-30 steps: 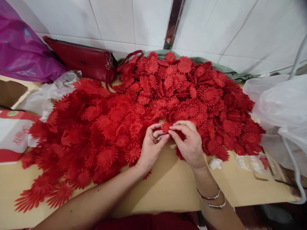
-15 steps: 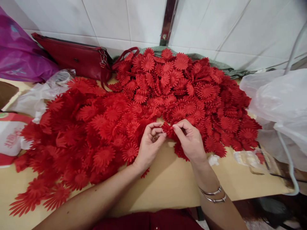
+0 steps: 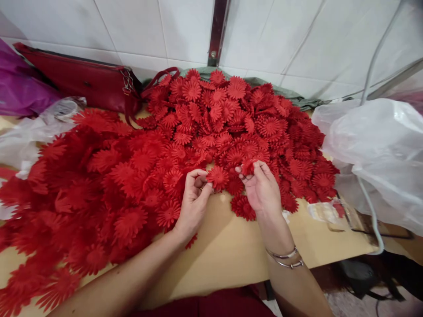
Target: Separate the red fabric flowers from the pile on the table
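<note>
My left hand (image 3: 194, 200) pinches the edge of a red flower-shaped piece (image 3: 218, 177) between thumb and fingertips, its round face turned toward me. To the right and slightly higher, my right hand (image 3: 263, 187) grips another red petal piece (image 3: 248, 166), partly hidden by the fingers. The two pieces are apart. Behind both hands rises a large heap of red flower pieces (image 3: 228, 110). A looser spread of bigger red petal pieces (image 3: 128, 176) lies to the left. Just below my right hand's fingers rests one more flower piece (image 3: 243, 207) on the table.
The pale wooden table (image 3: 224, 251) runs beneath everything. A dark red handbag (image 3: 82, 83) and a purple bag (image 3: 26, 86) stand at the back left against the tiled wall (image 3: 132, 26). White plastic bags (image 3: 373, 136) bulge at the right, by a grey tube (image 3: 370, 211).
My hands have drawn apart; before, they met at one red clump. Now each holds a separate piece, the right one lifted and turned palm inward. The view has shifted to the right.
</note>
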The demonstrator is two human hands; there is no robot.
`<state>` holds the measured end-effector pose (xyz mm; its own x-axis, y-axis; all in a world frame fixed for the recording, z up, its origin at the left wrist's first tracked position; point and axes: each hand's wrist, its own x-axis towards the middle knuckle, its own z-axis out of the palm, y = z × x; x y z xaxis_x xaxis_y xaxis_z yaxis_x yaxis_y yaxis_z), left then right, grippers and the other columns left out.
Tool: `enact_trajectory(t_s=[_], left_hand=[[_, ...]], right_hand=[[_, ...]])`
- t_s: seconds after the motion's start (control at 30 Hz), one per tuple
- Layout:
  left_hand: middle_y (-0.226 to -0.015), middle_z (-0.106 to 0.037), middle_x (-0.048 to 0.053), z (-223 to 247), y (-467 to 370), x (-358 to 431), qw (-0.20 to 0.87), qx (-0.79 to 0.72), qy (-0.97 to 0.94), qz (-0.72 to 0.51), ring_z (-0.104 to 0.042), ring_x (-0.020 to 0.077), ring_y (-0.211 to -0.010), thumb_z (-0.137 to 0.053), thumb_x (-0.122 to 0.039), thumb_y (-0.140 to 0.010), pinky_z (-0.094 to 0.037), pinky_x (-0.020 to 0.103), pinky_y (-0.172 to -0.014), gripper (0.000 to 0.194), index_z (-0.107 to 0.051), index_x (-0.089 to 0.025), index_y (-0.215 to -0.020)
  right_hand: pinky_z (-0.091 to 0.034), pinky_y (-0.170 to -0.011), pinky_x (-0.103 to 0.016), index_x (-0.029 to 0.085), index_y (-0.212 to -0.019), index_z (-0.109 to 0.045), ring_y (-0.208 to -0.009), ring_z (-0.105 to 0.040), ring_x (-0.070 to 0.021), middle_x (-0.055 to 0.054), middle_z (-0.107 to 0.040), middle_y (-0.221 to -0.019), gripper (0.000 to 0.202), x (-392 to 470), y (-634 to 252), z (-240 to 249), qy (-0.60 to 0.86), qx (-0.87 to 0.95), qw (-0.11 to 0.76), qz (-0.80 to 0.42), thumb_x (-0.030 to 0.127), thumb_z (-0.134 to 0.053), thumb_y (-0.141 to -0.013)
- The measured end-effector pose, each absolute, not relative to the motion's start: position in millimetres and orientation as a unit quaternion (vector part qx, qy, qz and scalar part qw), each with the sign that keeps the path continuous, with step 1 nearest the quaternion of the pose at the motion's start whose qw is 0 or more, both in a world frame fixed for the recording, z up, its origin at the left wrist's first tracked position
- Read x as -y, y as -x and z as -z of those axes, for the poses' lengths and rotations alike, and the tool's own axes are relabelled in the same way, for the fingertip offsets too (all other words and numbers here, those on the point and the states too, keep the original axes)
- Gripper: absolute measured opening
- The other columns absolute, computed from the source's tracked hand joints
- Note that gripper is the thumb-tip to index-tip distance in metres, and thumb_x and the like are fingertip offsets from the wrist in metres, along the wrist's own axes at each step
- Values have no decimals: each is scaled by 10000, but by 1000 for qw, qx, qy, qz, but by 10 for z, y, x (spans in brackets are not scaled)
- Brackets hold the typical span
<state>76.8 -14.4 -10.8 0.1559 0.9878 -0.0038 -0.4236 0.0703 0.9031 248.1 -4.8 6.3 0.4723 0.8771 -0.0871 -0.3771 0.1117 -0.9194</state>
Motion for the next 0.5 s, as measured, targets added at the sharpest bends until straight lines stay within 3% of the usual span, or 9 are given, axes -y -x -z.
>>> enact_trajectory(t_s=[0.1,0.2,0.33,0.43,0.5], left_hand=[[-935,-593,1,111,-756,145,623,-371,-440,-530,-530,129,-838,-634,-280,-971,-435,239,-795,58,-629,-233,-1005],[-944,-620,12,94,-756,147,636,-373,-439,-514,-556,143,-849,-640,-302,-972,-458,254,-804,94,-665,-223,-1015],[-962,-615,6,80,-781,143,651,-361,-418,-520,-579,134,-857,-661,-310,-958,-481,255,-821,114,-657,-230,-1039],[-993,-607,13,84,-795,140,652,-362,-410,-525,-578,135,-875,-698,-324,-930,-494,250,-815,193,-627,-234,-1085],[-1001,-616,14,89,-795,140,660,-360,-405,-520,-586,133,-879,-725,-337,-912,-498,253,-825,285,-587,-244,-1143]], right_hand=[[-587,-812,-371,244,-955,-603,-882,-760,-201,-20,-745,-902,401,54,-2483,-91,472,239,703,-474,642,-627,-906],[-598,-828,-385,236,-1007,-623,-944,-759,-211,-56,-755,-988,494,56,-2475,-103,468,245,695,-487,715,-528,-928],[-602,-880,-373,249,-1027,-604,-881,-722,-157,-5,-714,-956,258,40,-2515,-87,499,316,724,-356,427,-732,-890],[-601,-951,-434,262,-1090,-582,-933,-720,-169,-24,-698,-1007,145,67,-2484,-135,515,356,757,-185,369,-586,-993],[-578,-1026,-480,284,-1226,-562,-1094,-717,-202,-72,-692,-1197,221,132,-2384,-212,516,416,736,-139,374,-470,-1047]])
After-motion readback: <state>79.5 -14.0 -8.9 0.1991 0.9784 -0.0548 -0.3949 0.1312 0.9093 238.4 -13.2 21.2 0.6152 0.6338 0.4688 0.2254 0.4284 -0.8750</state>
